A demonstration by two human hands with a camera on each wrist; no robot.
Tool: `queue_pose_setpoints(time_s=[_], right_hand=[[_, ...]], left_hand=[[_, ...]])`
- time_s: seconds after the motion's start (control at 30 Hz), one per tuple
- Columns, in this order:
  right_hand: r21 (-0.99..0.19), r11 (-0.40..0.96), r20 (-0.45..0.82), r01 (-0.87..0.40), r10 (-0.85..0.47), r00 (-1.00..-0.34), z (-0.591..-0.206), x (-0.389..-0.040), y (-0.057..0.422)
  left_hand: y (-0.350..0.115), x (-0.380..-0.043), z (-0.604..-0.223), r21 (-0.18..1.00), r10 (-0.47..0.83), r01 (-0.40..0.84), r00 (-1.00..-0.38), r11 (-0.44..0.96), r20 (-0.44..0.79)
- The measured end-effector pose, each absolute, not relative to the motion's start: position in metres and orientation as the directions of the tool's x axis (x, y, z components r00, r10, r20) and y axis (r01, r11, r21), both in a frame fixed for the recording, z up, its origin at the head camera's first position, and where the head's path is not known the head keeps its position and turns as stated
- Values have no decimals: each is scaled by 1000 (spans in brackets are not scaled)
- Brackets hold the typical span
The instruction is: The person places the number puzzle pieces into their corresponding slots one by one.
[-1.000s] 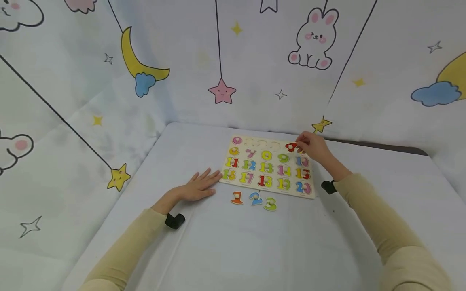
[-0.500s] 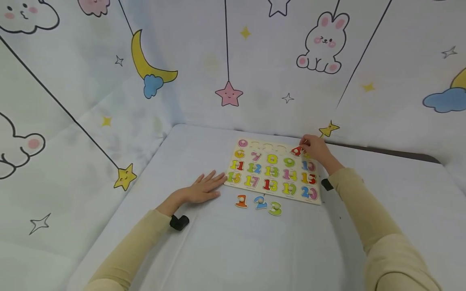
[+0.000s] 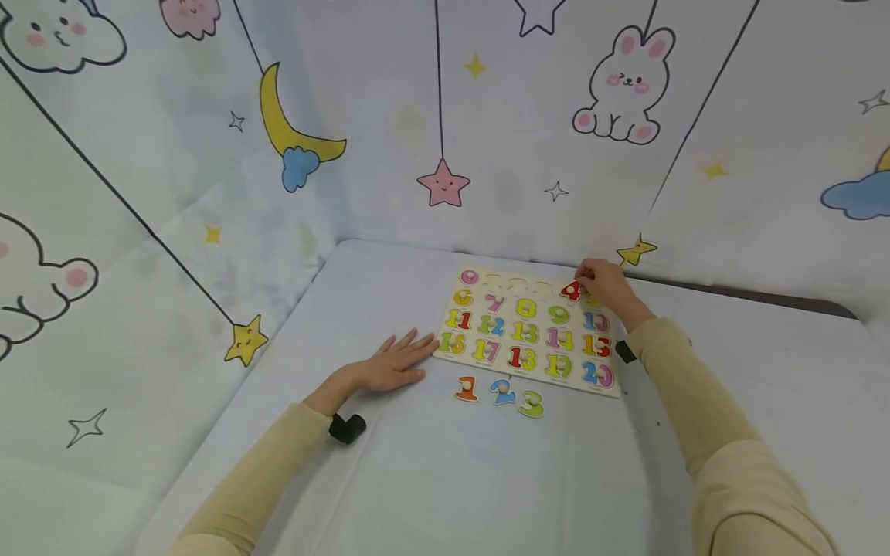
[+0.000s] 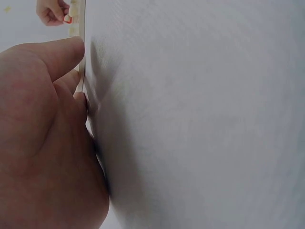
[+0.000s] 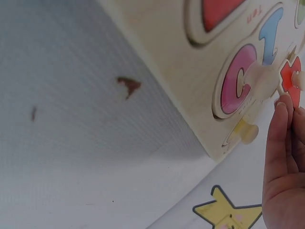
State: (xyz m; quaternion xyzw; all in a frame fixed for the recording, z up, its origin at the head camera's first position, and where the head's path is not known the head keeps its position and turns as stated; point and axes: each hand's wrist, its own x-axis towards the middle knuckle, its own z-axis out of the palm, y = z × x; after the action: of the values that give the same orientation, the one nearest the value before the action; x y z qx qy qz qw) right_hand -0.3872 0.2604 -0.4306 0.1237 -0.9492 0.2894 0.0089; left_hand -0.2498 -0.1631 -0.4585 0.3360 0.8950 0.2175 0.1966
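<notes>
A wooden number puzzle board (image 3: 501, 369) lies on the white table, with coloured knobbed numbers in most of its places. At its far right corner my right hand (image 3: 606, 284) pinches the red number 4 piece (image 3: 570, 291) over the top row. In the right wrist view the red piece (image 5: 289, 78) is between the fingertips, close to the board's face. My left hand (image 3: 392, 364) rests with fingers spread on the table, its fingertips at the board's left edge. Three recesses in the top row, right of the pink 0, hold no pieces.
In front of the board lie an orange number 1 (image 3: 467, 388), a blue number 2 (image 3: 503, 391) and a green number 3 (image 3: 531, 404). A printed cloth wall (image 3: 389, 100) stands behind the table. Small dark marks (image 5: 128, 86) show on the tablecloth.
The red 4 has turned more upright and come down toward the board's top row in my right hand. The left hand stays by the board; the head view has shifted slightly.
</notes>
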Motion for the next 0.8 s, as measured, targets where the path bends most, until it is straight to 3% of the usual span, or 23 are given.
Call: queue_pose_setpoints(time_s=[0.63, 0.8], right_hand=[[-452, 862, -36, -229, -275, -961, -428, -380, 253], [-408, 860, -49, -306, -355, -933, -430, -375, 254]], left_hand=[[-163, -250, -461, 506, 679, 517, -705, 690, -206], [-164, -251, -462, 505, 679, 517, -704, 691, -209]])
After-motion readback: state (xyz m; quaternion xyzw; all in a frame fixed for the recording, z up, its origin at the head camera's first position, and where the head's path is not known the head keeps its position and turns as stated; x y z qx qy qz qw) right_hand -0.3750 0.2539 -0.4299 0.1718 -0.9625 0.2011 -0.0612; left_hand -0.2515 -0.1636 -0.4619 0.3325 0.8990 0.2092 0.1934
